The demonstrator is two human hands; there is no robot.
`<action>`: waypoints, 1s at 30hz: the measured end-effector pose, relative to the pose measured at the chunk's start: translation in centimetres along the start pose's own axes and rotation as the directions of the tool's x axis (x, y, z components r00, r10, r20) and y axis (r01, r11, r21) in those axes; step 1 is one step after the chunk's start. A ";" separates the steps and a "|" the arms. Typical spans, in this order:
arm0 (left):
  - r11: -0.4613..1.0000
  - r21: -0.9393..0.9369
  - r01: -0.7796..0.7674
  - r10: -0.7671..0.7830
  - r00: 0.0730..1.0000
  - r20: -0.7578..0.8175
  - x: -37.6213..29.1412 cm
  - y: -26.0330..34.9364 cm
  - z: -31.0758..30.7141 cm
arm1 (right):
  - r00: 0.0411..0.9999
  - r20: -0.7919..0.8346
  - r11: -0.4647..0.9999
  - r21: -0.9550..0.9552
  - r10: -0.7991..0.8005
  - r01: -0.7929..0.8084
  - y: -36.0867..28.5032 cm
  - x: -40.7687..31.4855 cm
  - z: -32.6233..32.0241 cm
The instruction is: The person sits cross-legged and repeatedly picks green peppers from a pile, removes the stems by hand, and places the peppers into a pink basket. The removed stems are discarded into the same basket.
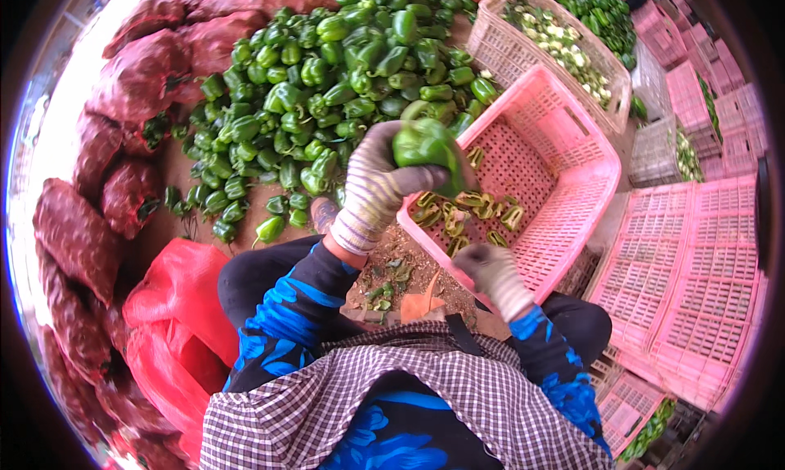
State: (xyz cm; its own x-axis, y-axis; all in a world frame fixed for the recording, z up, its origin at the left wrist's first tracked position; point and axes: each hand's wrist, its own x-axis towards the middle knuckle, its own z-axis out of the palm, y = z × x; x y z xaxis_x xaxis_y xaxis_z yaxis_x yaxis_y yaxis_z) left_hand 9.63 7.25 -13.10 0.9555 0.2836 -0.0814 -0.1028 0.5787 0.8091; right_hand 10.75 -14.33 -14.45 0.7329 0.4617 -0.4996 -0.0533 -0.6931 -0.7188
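Observation:
My left hand (pixel 377 188), in a striped knit glove with grey fingers, grips a green bell pepper (pixel 423 144) above the left side of a pink plastic crate (pixel 589 163). Several cut pepper pieces (pixel 457 218) with pale insides and seeds lie on the crate's perforated floor. At the crate's near rim is my right hand (pixel 490 274), gloved the same way. Its fingers look curled and are blurred, so whether they hold anything is unclear. A big heap of whole green bell peppers (pixel 343 77) spreads over the floor beyond my left hand.
A beige crate (pixel 490 41) of pale pepper cores (pixel 573 56) stands behind the pink one. Stacked pink crates (pixel 668 274) line the right. Full red mesh sacks (pixel 80 231) and a loose red sack (pixel 178 323) lie left. Green scraps (pixel 383 289) litter the ground between my legs.

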 end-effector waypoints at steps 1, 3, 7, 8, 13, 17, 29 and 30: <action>0.998 -0.062 0.006 0.001 0.995 0.100 -0.6 0.1 0.2 | 0.972 -0.029 0.925 0.313 0.235 -0.214 0.0 -1.0 -1.0; 0.968 0.142 0.207 -0.235 0.947 0.218 -1.3 -0.3 0.8 | 0.989 -0.125 0.903 0.412 -0.078 0.123 -0.7 -1.8 -3.0; 0.903 0.299 0.307 -0.394 0.869 0.299 -3.5 -2.5 2.6 | 0.921 -0.104 0.827 0.413 -0.374 0.382 -2.1 -1.9 -4.7; 0.917 0.204 0.343 -0.391 0.874 0.287 -4.1 -2.9 2.7 | 0.922 -0.080 0.826 0.420 -0.378 0.376 -2.3 -2.0 -4.9; 0.924 0.212 0.318 -0.369 0.886 0.282 -5.3 -4.3 1.5 | 0.964 0.026 0.915 0.322 -0.266 0.244 -2.7 -2.3 -4.7; 0.894 0.104 0.436 -0.445 0.837 0.319 -3.8 -6.0 0.4 | 0.996 0.059 0.914 0.403 -0.067 0.038 -3.1 -2.1 -4.6; 0.831 -0.377 0.410 -0.380 0.912 0.153 -1.3 -10.5 0.6 | 0.981 -0.189 0.688 0.705 -0.055 0.174 0.2 -3.0 -4.5; 0.787 -0.462 0.409 -0.415 0.905 0.094 -0.8 -10.3 0.3 | 0.962 -0.264 0.636 0.731 -0.072 0.248 0.0 -3.8 -5.0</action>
State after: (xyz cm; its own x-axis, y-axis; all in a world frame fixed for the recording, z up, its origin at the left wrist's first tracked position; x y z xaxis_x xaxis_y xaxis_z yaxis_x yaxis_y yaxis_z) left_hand 9.98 0.83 -21.17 0.9333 -0.0551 -0.3547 0.1817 0.9247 0.3346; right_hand 11.36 -18.81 -10.17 0.8880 0.3475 -0.3012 -0.3477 0.0786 -0.9343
